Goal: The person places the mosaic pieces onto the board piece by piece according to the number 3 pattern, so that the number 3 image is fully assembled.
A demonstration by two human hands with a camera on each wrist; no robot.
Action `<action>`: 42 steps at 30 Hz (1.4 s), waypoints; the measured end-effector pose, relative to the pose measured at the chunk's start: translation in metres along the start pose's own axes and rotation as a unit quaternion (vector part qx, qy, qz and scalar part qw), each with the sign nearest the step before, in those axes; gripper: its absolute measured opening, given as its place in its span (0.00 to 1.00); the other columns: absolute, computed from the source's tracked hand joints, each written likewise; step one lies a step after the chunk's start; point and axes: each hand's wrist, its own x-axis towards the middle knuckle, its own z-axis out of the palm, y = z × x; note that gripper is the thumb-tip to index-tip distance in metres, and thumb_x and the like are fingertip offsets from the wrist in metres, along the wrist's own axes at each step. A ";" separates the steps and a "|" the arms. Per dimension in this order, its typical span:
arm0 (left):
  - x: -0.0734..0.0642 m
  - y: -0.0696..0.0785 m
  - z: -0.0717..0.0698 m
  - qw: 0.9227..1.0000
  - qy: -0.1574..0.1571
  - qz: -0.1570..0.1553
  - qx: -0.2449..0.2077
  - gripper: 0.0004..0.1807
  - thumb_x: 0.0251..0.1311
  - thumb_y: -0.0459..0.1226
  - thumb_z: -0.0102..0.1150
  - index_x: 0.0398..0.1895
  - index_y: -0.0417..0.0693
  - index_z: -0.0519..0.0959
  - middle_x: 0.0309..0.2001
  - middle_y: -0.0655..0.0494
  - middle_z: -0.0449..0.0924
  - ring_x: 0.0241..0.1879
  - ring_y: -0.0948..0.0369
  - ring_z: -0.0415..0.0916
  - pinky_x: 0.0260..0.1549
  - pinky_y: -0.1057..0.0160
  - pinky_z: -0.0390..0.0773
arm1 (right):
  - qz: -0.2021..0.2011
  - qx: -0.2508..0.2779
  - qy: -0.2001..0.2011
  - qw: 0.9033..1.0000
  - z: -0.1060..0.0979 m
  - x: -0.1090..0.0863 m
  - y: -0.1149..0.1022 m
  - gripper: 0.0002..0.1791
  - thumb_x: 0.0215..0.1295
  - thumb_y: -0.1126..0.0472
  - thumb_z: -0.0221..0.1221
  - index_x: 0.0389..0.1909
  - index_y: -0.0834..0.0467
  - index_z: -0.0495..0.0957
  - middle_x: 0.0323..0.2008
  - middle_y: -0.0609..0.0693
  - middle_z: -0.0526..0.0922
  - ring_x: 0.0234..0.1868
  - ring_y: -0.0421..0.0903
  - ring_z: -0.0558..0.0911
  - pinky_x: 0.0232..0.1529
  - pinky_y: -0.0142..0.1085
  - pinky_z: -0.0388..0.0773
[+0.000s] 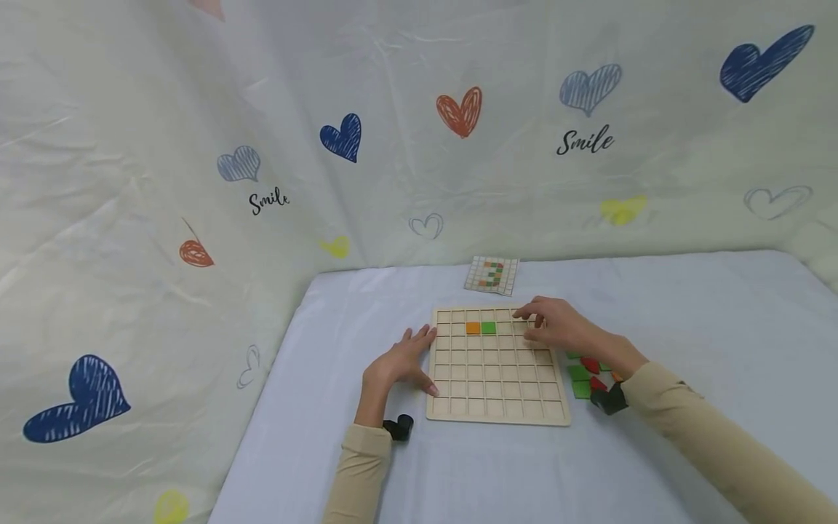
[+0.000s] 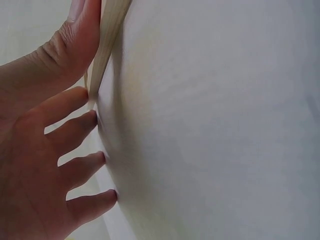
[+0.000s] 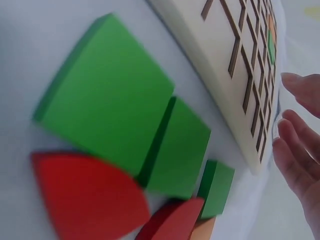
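Note:
A light wooden grid board (image 1: 493, 356) lies flat on the table. In its upper rows an orange square tile (image 1: 473, 328) and a green square tile (image 1: 488, 327) sit side by side in neighbouring cells. My left hand (image 1: 401, 362) rests at the board's left edge, fingers spread, its thumb (image 2: 82, 40) against the wooden side. Over the upper right part of the board is my right hand (image 1: 563, 324). The right wrist view shows its thumb and fingers apart, with nothing visible between them.
Green blocks (image 3: 107, 95) and red rounded pieces (image 3: 90, 195) lie loose just right of the board, partly hidden under my right forearm. Beyond the board lies a card (image 1: 492, 275) printed with a coloured grid pattern. A white cloth covers the table (image 1: 707, 327).

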 end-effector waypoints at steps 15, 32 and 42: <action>-0.001 0.000 0.001 1.000 0.002 0.006 -0.015 0.67 0.41 0.43 0.86 0.84 0.58 0.52 0.84 0.60 0.43 0.84 0.49 0.33 0.76 0.35 0.52 | 0.015 -0.008 0.015 1.000 -0.016 -0.034 0.017 0.17 0.60 0.67 0.68 0.51 0.65 0.85 0.42 0.55 0.85 0.37 0.45 0.80 0.34 0.34 0.78; -0.001 0.001 -0.001 1.000 -0.001 0.011 -0.013 0.67 0.41 0.42 0.85 0.84 0.56 0.52 0.84 0.58 0.44 0.84 0.48 0.33 0.77 0.36 0.50 | 0.052 -0.009 0.003 0.999 -0.025 -0.064 0.033 0.15 0.59 0.68 0.68 0.47 0.66 0.86 0.38 0.51 0.84 0.35 0.42 0.78 0.33 0.31 0.78; 0.002 0.001 0.000 1.000 -0.004 0.007 -0.014 0.67 0.41 0.42 0.85 0.84 0.56 0.51 0.84 0.58 0.43 0.84 0.47 0.32 0.77 0.36 0.49 | 0.062 -0.026 -0.025 0.997 -0.027 -0.083 0.038 0.07 0.59 0.67 0.71 0.38 0.62 0.88 0.34 0.46 0.82 0.34 0.42 0.78 0.34 0.32 0.78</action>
